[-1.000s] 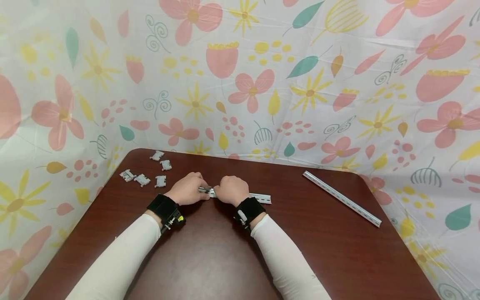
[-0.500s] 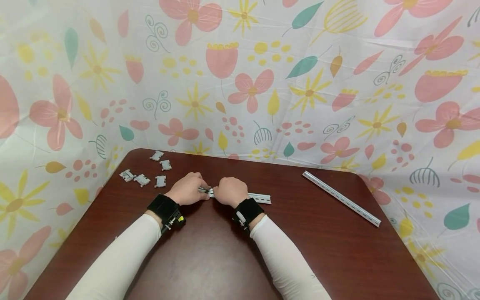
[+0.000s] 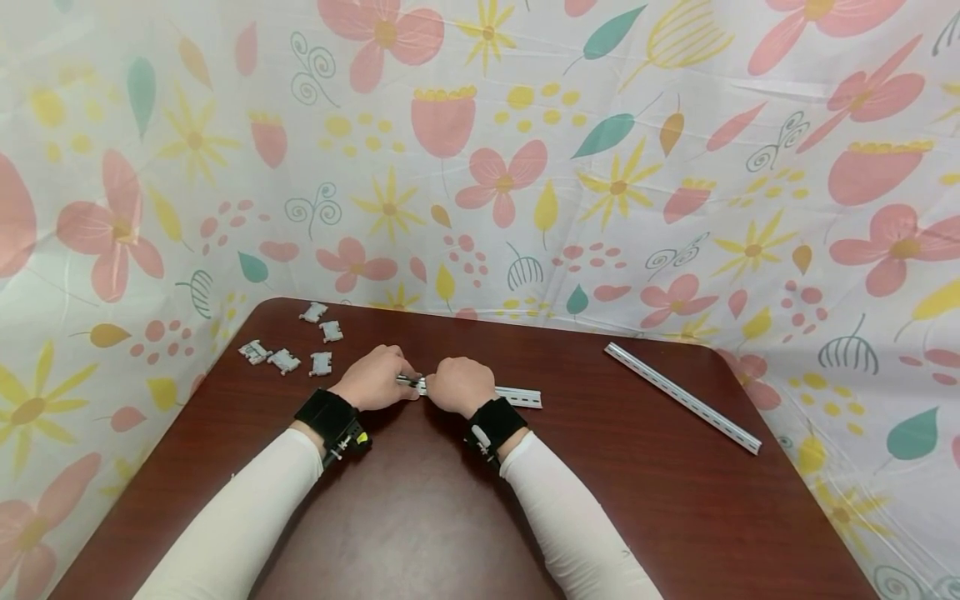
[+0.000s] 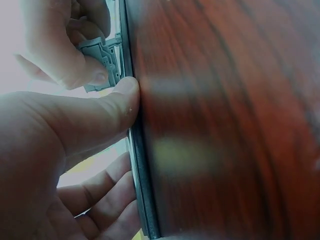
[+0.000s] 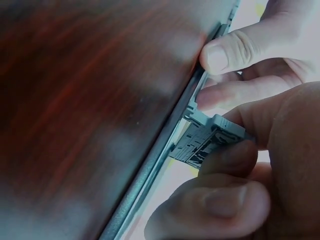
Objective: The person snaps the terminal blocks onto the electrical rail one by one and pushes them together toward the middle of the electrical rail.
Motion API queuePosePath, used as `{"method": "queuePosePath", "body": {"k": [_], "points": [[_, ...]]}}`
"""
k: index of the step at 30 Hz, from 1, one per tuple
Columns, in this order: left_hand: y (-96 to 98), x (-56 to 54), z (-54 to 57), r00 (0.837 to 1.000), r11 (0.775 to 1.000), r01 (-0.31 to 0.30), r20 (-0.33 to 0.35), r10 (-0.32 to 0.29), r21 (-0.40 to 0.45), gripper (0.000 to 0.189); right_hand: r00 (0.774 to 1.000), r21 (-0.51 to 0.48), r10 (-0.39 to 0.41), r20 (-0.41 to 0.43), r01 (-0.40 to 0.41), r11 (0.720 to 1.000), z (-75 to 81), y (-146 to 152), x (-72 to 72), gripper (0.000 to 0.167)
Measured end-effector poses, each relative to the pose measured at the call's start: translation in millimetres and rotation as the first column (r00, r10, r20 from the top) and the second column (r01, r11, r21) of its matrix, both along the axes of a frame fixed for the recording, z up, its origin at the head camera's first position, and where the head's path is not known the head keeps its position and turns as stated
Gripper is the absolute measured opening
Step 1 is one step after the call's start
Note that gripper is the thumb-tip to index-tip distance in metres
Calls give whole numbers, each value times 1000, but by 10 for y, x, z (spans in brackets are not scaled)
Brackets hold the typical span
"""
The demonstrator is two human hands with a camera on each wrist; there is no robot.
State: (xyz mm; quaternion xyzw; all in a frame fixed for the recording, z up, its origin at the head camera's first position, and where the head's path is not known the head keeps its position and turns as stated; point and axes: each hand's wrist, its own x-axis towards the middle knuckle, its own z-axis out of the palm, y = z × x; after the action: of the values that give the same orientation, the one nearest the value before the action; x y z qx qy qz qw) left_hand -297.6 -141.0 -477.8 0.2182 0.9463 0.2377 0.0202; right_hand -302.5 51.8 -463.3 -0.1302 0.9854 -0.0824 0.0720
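A slotted metal DIN rail [image 3: 521, 397] lies crosswise on the dark wooden table, partly covered by both hands. My left hand [image 3: 378, 377] grips its left part, thumb [image 4: 131, 89] along the near edge and fingers on the far side. Just to the right, my right hand [image 3: 461, 386] pinches a grey terminal block [image 5: 192, 142] between thumb and fingers. In both wrist views the block's foot touches the rail, with its body standing out from it; whether it is fully seated cannot be told. From the head view the block is mostly hidden by the right hand.
Several loose grey terminal blocks [image 3: 321, 363] are scattered at the table's far left corner. A second, longer DIN rail [image 3: 682, 398] lies slanted on the right side. A flowered curtain [image 3: 495, 275] hangs right behind the table's far edge.
The right hand has dipped slightly toward the near side at the rail. Left hand, rail and loose blocks look the same as before.
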Motion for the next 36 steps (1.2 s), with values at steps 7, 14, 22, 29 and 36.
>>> {"method": "queuePosePath", "body": {"k": [7, 14, 22, 29, 36], "points": [[5, 1, -5, 1000, 1000, -3, -15, 3, -7, 19, 1000, 7, 30, -2, -30, 1000, -4, 12, 21, 54], [13, 13, 19, 1000, 1000, -3, -16, 3, -9, 21, 999, 15, 48, 0, -48, 999, 16, 18, 33, 55], [5, 5, 16, 1000, 1000, -1, -14, 1, -7, 21, 999, 40, 46, -12, -46, 998, -1, -12, 27, 53], [3, -6, -1, 1000, 1000, 0, -17, 0, -7, 21, 998, 76, 62, -1, -61, 995, -1, -27, 37, 53], [9, 0, 4, 1000, 1000, 0, -21, 0, -10, 22, 997, 91, 80, 11, -81, 993, 16, -28, 53, 53]]}}
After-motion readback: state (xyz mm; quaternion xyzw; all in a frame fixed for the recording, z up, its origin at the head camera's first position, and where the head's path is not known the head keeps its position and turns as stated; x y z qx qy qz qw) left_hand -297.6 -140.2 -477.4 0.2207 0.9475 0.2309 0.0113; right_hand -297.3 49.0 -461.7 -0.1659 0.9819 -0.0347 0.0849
